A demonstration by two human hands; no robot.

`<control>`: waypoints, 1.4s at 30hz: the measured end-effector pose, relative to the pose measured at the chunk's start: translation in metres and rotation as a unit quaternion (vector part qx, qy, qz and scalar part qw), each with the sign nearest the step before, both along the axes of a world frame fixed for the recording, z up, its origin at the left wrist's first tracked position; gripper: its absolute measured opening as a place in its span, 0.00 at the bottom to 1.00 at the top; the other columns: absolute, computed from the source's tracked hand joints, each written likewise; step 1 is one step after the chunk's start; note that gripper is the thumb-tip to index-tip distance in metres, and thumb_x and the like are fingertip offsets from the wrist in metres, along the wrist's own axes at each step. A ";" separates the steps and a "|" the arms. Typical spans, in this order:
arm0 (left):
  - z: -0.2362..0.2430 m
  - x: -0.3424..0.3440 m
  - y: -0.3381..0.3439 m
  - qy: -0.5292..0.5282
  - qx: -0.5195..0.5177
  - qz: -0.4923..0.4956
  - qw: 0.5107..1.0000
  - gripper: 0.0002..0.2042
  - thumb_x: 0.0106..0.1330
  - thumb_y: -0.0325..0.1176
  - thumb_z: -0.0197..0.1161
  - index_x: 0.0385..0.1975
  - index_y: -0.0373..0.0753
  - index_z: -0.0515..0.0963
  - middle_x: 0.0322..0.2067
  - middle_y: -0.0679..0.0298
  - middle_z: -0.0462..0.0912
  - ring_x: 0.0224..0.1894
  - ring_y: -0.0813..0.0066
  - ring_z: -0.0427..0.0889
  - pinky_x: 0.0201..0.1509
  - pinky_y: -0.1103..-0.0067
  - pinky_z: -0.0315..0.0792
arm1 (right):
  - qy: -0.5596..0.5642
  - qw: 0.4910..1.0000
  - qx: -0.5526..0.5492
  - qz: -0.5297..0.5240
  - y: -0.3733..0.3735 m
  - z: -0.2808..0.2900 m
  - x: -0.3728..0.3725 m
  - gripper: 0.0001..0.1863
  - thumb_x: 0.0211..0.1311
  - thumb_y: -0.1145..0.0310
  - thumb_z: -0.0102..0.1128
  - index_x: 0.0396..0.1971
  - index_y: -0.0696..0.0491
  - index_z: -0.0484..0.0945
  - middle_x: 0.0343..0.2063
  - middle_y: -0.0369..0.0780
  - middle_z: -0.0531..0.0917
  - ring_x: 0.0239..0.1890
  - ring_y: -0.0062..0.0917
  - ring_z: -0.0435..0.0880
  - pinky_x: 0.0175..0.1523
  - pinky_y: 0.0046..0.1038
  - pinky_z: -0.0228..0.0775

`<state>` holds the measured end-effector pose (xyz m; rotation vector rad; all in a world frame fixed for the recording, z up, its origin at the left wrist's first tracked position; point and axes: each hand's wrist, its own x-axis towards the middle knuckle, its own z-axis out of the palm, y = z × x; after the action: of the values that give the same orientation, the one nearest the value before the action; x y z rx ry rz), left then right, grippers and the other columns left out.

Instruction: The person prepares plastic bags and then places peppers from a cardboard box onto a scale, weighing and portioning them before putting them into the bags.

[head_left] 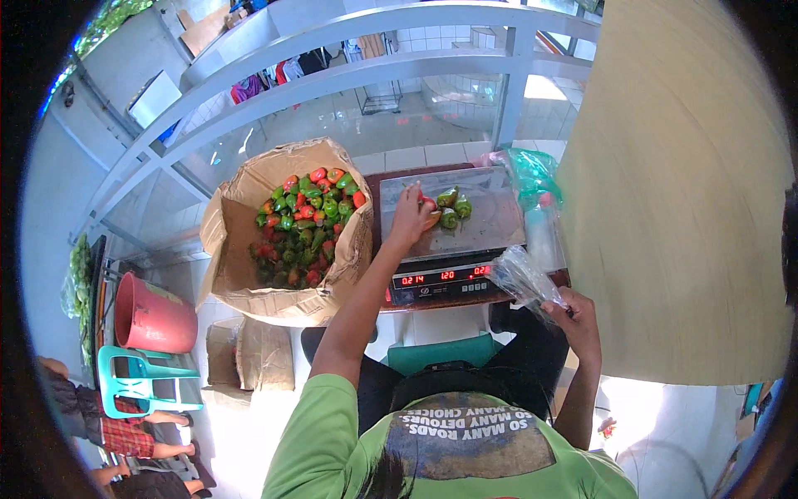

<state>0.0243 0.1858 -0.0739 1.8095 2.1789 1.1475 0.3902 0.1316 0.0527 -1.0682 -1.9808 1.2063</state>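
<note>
My left hand (407, 218) is at the left part of a digital scale's metal pan (490, 187), its fingers closed round a red bell pepper (430, 205). Just right of it, several small green bell peppers (450, 218) lie together on the pan. Red digits glow on the black display panel (440, 281) at the scale's front. Past the scale's right front corner, my right hand (575, 323) grips a clear plastic bag (525, 279) by one end. To the left stands an open cardboard box (229, 241) holding many red and green bell peppers (312, 212).
A green plastic bag (532, 175) and a clear bottle (544, 237) are right of the scale. A pale panel (677, 200) rises beyond them. White railings (332, 71) run behind the table. A red bucket (158, 313), turquoise chair (141, 378) and smaller box (249, 353) stand left; people sit beyond.
</note>
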 end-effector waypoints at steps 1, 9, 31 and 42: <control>-0.008 -0.014 0.001 -0.030 0.031 -0.001 0.999 0.27 0.53 0.29 0.57 0.55 0.36 0.60 0.50 0.48 0.64 0.51 0.52 0.65 0.54 0.67 0.62 | 0.000 1.000 -0.008 0.002 -0.001 0.001 -0.001 0.09 0.51 0.72 0.59 0.31 0.60 0.76 0.26 0.38 0.78 0.29 0.20 0.73 0.36 0.22 0.64; 0.005 -0.046 0.013 -0.045 -0.025 -0.022 0.998 0.19 0.54 0.20 0.50 0.46 0.45 0.71 0.41 0.53 0.69 0.43 0.51 0.71 0.48 0.67 0.67 | 0.024 0.999 0.003 -0.024 -0.002 0.000 -0.005 0.09 0.50 0.69 0.60 0.22 0.59 0.74 0.18 0.32 0.70 0.23 0.15 0.65 0.28 0.20 0.56; -0.009 -0.053 0.043 -0.116 0.000 0.014 0.993 0.14 0.49 0.28 0.63 0.37 0.39 0.73 0.31 0.56 0.76 0.36 0.60 0.76 0.41 0.71 0.69 | 0.011 1.000 -0.014 -0.026 0.002 0.001 -0.007 0.08 0.50 0.69 0.60 0.22 0.58 0.75 0.17 0.32 0.69 0.22 0.15 0.65 0.28 0.20 0.56; 0.063 -0.014 -0.001 -0.501 0.060 -0.073 0.860 0.15 0.62 0.36 0.51 0.45 0.35 0.67 0.42 0.59 0.74 0.36 0.70 0.78 0.40 0.79 0.73 | 0.013 1.000 0.006 -0.006 0.004 -0.005 0.002 0.08 0.52 0.69 0.59 0.24 0.58 0.75 0.18 0.31 0.71 0.24 0.14 0.66 0.29 0.19 0.56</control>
<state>0.0106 0.1851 -0.0106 0.9561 1.3395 1.6776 0.3927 0.1353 0.0476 -1.0528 -1.9567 1.1945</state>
